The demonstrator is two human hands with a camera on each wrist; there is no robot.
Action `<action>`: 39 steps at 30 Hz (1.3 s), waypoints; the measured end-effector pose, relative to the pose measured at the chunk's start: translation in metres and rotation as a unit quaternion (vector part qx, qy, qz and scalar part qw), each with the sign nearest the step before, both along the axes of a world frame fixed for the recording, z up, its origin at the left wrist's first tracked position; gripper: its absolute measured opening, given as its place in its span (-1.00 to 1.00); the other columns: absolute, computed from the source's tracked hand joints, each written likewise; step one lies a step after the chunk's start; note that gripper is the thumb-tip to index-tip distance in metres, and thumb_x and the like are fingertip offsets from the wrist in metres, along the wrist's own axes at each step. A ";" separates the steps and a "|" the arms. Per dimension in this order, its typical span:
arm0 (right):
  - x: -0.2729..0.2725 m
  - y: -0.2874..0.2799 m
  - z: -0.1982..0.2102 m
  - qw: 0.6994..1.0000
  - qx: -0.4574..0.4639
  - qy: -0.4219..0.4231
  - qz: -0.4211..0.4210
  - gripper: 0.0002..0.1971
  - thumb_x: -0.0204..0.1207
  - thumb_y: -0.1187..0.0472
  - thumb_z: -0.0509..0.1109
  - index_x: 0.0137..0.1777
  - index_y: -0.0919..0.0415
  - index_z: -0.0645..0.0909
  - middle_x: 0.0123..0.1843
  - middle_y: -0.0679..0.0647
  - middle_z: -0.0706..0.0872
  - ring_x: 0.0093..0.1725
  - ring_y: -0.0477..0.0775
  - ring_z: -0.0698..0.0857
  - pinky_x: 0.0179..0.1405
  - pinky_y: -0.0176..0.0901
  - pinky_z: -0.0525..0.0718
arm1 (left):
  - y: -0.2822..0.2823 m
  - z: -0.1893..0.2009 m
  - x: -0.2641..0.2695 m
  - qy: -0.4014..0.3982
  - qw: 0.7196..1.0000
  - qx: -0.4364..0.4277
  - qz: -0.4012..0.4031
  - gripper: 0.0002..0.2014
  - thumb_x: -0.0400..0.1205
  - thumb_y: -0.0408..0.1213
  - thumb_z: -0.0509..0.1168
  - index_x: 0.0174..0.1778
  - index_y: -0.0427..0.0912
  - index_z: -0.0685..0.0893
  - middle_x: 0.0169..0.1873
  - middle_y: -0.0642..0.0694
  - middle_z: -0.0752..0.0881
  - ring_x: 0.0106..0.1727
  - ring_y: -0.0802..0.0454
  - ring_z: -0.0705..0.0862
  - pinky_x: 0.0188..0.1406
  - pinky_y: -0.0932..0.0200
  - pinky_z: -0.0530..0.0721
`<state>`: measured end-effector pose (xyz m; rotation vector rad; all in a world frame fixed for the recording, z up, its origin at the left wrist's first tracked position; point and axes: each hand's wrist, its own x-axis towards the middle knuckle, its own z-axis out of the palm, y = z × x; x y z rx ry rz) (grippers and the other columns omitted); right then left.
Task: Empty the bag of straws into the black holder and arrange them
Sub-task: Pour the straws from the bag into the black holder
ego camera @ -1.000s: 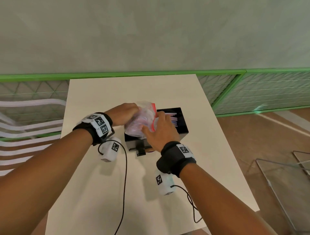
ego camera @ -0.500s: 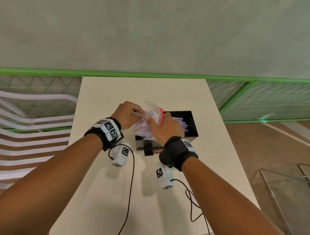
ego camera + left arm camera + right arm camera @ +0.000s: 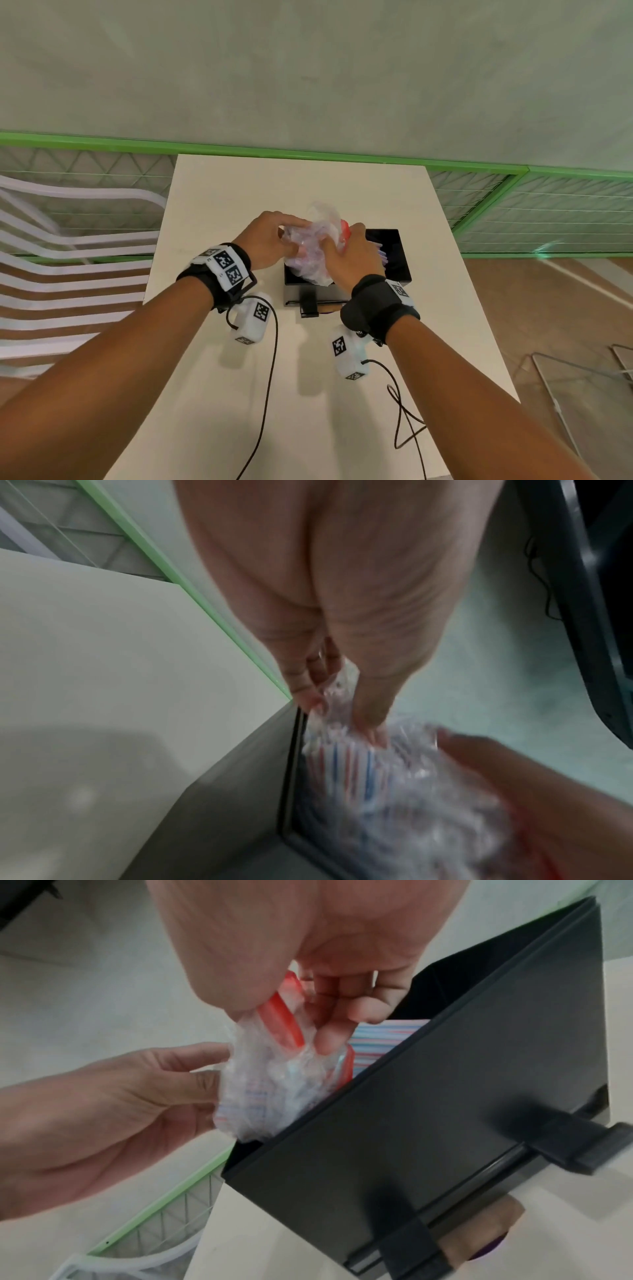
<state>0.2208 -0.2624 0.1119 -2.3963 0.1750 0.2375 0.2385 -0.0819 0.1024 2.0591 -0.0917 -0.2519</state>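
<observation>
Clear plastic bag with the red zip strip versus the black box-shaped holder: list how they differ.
The clear plastic bag is crumpled, see-through and gripped by the left hand and right hand; the black holder is rigid, opaque and stands on the table. Both contain striped straws.

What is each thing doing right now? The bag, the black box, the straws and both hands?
bag: crumpled, held over the holder, straws inside
black holder: open-topped, upright on the table
straws: some already lying in the holder
left hand: pinching the bag
right hand: gripping the bag's red strip end
</observation>
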 end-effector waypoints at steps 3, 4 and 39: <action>-0.004 -0.003 0.002 0.997 -0.013 -0.071 0.014 -0.30 0.56 -0.32 0.30 0.54 0.02 0.16 -0.22 0.06 0.74 -0.20 0.18 0.78 -0.15 0.01 0.75 | -0.002 -0.007 -0.001 -0.059 0.997 0.041 0.035 -0.67 0.52 -0.46 0.54 0.20 -0.17 0.84 -0.09 -0.01 0.68 -0.07 0.04 0.64 -0.12 0.42 0.53; -0.004 -0.003 0.003 0.995 -0.022 -0.093 0.037 -0.29 0.57 -0.33 0.28 0.59 -0.04 0.14 -0.23 0.05 0.74 -0.22 0.16 0.76 -0.16 0.00 0.74 | -0.003 -0.008 -0.001 -0.065 0.996 0.042 0.050 -0.68 0.50 -0.41 0.58 0.17 -0.15 0.85 -0.06 -0.06 0.68 -0.07 0.02 0.64 -0.11 0.36 0.53; 0.009 0.011 0.004 0.984 0.164 -0.019 0.068 -0.48 0.47 0.28 0.56 0.28 0.03 0.33 -0.07 -0.09 0.55 -0.11 0.02 0.64 -0.16 -0.17 0.66 | 0.013 -0.001 -0.013 0.035 0.995 -0.073 0.050 -0.38 0.45 -0.68 0.47 0.39 -0.14 0.61 -0.02 -0.13 0.62 -0.44 0.23 0.67 -0.34 0.25 0.69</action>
